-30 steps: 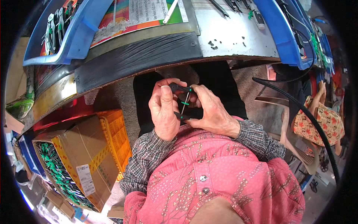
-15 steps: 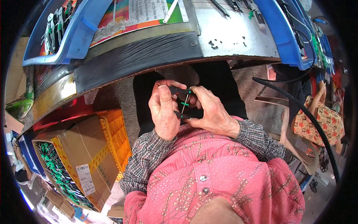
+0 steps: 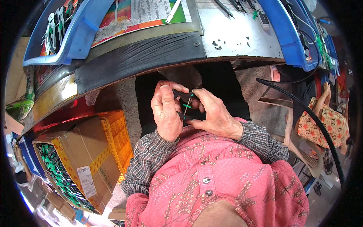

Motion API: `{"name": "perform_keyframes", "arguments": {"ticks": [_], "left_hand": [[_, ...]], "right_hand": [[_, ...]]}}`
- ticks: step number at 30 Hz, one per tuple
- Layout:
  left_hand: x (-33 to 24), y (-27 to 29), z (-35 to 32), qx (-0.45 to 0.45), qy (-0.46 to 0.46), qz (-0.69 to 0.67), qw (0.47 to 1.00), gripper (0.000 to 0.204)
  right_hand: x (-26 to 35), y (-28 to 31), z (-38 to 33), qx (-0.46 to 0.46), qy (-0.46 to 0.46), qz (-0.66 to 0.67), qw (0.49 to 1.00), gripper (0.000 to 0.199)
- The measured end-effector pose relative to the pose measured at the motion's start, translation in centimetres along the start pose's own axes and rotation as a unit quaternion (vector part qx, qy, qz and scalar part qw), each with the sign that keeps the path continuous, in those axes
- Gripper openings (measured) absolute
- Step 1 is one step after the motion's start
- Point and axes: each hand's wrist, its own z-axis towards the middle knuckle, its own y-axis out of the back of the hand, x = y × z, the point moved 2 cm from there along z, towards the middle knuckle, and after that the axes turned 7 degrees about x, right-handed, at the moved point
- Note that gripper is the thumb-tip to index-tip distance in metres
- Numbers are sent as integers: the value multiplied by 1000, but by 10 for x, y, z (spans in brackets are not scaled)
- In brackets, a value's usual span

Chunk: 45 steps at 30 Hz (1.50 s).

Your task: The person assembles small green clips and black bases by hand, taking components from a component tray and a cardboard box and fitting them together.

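Note:
Held in front of my lap is a small tool with two black handle-like parts [image 3: 183, 94], marked with green spots, and a thin metal rod [image 3: 186, 110] spanning them. A short green piece [image 3: 187, 106] sits across the rod. My left hand [image 3: 166, 111] has its fingers curled round the left side of the black parts, thumb raised. From the other side, my right hand [image 3: 218, 113] grips the tool's right ends between fingers and thumb. Fingers hide much of it, so its exact kind cannot be made out.
Ahead lies a workbench edge [image 3: 140, 56] with blue bins [image 3: 85, 36] at either side. Pliers-like tools [image 3: 224, 7] rest on its metal top. Left stand a cardboard box [image 3: 89, 162] of green-and-black parts and an orange crate [image 3: 116, 136]. A black cable [image 3: 314, 117] hangs at right, near another person.
The upper black part has shifted slightly toward me, and the rod's far tip now shows beyond it. Both hands stay almost in place.

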Motion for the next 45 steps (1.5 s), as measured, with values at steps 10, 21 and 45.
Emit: {"name": "perform_keyframes", "arguments": {"ticks": [10, 21, 45], "left_hand": [[0, 1, 2, 6, -38, 46, 998, 39], [-1, 1, 5, 12, -83, 81, 993, 44], [-3, 2, 9, 13, -90, 101, 991, 46]], "right_hand": [[-1, -2, 0, -9, 27, -3, 1000, 61], [0, -3, 0, -6, 38, -1, 999, 55], [1, -7, 1, 16, 54, -4, 998, 36]]}}
